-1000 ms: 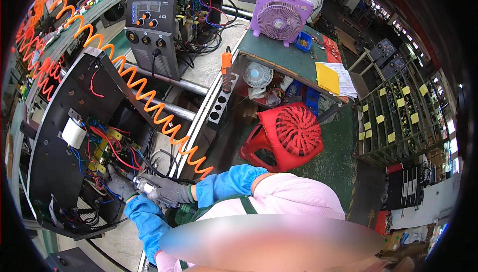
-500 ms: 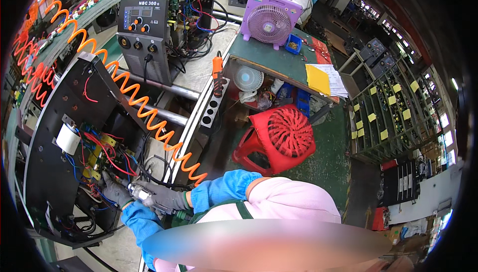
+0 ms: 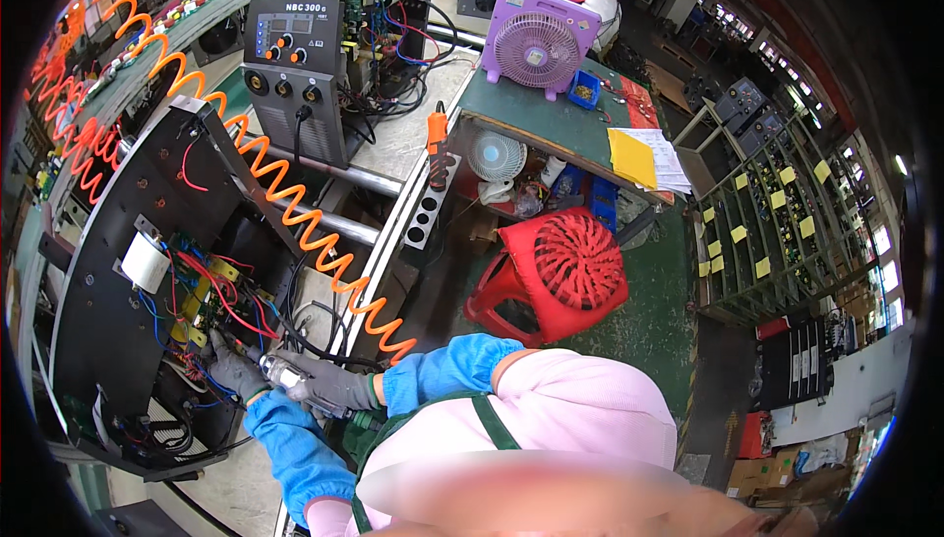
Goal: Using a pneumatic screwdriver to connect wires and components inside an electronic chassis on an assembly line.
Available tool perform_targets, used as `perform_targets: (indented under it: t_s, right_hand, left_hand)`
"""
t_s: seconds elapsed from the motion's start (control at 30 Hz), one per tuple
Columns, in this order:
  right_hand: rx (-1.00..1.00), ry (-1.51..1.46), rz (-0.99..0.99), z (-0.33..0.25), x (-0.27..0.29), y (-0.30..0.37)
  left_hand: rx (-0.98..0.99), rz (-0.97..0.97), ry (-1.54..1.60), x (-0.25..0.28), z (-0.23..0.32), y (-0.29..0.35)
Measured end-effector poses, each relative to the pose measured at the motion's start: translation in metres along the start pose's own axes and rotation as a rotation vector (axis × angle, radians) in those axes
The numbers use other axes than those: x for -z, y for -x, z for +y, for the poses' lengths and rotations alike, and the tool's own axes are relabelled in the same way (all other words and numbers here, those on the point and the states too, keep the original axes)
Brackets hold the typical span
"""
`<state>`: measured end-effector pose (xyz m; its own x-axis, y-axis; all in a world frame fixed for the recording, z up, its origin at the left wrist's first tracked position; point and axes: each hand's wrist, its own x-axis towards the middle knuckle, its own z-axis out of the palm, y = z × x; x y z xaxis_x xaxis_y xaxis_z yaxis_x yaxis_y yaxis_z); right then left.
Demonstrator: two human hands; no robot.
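Note:
My right hand (image 3: 339,387), in a grey glove, is wrapped round a silver power screwdriver (image 3: 285,372) whose front end points left into an opened machine housing (image 3: 103,281). Just beyond it my gloved left hand (image 3: 236,374) reaches in among the wires, fingers drawn together at the edge of the circuit board; what they pinch is too small to make out. Red wires (image 3: 231,301) loop over the board and its yellow parts. Above them a white cylinder (image 3: 146,262) is fixed to the black panel. The driver's tip is hidden among the wires.
An orange coiled hose (image 3: 324,252) stretches across from upper left toward my right sleeve. Behind stands a grey welding machine (image 3: 295,65) with knobs. On a green bench (image 3: 492,104) is a purple fan (image 3: 539,45). A red stool (image 3: 551,276) stands on the floor, with a rack (image 3: 767,222) farther right.
The whole view has shifted slightly to the right and my torso shows a little more. Both hands stay at the same spot in the housing, the screwdriver still in the right.

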<state>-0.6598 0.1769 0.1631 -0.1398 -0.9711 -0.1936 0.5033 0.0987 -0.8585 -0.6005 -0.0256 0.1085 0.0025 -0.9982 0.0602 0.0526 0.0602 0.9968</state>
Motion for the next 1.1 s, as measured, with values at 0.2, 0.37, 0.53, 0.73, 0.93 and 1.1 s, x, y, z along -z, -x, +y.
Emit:
perform_targets:
  t_s: [0.2, 0.37, 0.53, 0.73, 0.93, 1.1]
  right_hand:
    - [0.067, 0.011, -0.007, 0.019, 0.003, -0.009]
    - [0.011, 0.025, 0.012, 0.014, 0.001, -0.006]
    - [0.039, -0.015, 0.007, 0.018, 0.002, -0.01]
    - [0.038, -0.055, 0.031, 0.0, -0.007, 0.004]
    - [0.073, -0.03, 0.009, 0.02, -0.001, -0.01]
    - [0.06, -0.018, 0.008, 0.01, -0.001, -0.007]
  left_hand:
    - [-0.009, -0.011, 0.068, -0.002, 0.006, 0.005]
    - [0.041, -0.013, 0.131, 0.001, -0.01, -0.005]
    - [0.057, -0.009, 0.152, -0.001, -0.008, -0.004]
    - [0.003, -0.028, 0.09, 0.002, -0.006, -0.001]
    - [-0.046, -0.011, -0.004, 0.002, -0.006, -0.001]
    - [-0.026, -0.011, 0.044, -0.001, -0.013, -0.006]
